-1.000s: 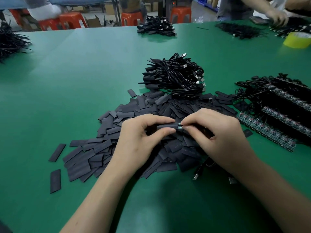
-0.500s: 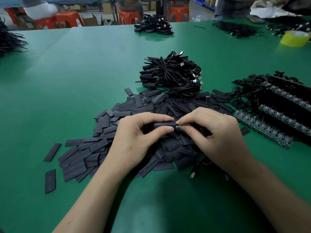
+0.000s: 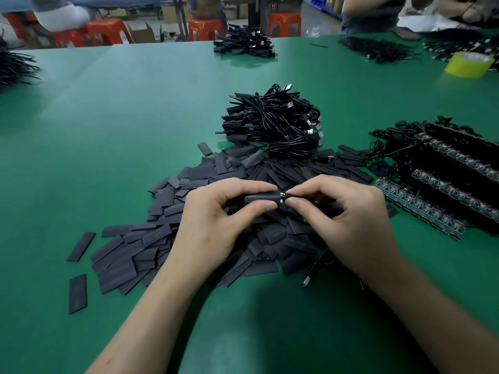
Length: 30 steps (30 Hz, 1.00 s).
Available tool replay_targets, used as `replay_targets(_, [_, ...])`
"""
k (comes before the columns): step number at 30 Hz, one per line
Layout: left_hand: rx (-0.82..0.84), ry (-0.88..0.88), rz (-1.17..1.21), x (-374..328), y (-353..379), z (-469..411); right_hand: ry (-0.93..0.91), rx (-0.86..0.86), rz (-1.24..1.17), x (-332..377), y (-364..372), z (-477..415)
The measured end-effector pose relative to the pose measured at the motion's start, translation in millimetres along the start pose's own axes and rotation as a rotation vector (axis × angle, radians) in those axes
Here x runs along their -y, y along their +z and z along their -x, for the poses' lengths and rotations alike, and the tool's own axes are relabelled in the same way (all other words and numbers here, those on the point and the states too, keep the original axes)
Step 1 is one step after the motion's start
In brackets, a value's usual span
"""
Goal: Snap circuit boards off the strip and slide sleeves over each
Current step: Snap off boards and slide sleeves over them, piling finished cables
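My left hand (image 3: 216, 222) pinches a black sleeve (image 3: 260, 198) between thumb and forefinger above the heap of flat black sleeves (image 3: 167, 230). My right hand (image 3: 348, 214) pinches the circuit board (image 3: 284, 197) at the sleeve's right mouth; only a small end of the board shows, the rest is inside the sleeve or behind my fingers. A cable with a USB plug (image 3: 307, 279) trails down below my right hand. Strips of circuit boards (image 3: 421, 209) with black cables lie to the right.
A pile of sleeved cables (image 3: 272, 125) lies behind the sleeve heap on the green table (image 3: 108, 125). More cable bundles (image 3: 243, 45) sit at the far edge, a yellow tape roll (image 3: 469, 64) at far right. Other people and red stools (image 3: 108, 31) stand beyond.
Both hands stay together over the heap; the sleeve covers slightly more of the board. The view has shifted a little.
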<state>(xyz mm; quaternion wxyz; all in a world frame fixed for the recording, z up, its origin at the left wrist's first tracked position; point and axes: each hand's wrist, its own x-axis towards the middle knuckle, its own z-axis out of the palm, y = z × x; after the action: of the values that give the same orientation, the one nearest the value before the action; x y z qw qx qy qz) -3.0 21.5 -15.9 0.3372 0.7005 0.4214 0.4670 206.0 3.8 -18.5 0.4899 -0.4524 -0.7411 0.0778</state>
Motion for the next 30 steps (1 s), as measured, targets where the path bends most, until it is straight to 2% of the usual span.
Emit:
replay_targets(16, [0.0, 0.025, -0.042, 1.0, 3.8, 0.8, -0.05, -0.011, 0.034, -1.6, 2.0, 2.3])
replay_targets(24, [-0.306, -0.028, -0.014, -5.1, 8.6, 2.6, 0.011, -0.092, 0.056, 0.2, 3.4, 1.9])
replay_targets(30, [-0.317, 0.026, -0.123, -6.6, 14.9, 5.4, 0.024, -0.105, 0.085, 1.1, 5.0, 2.5])
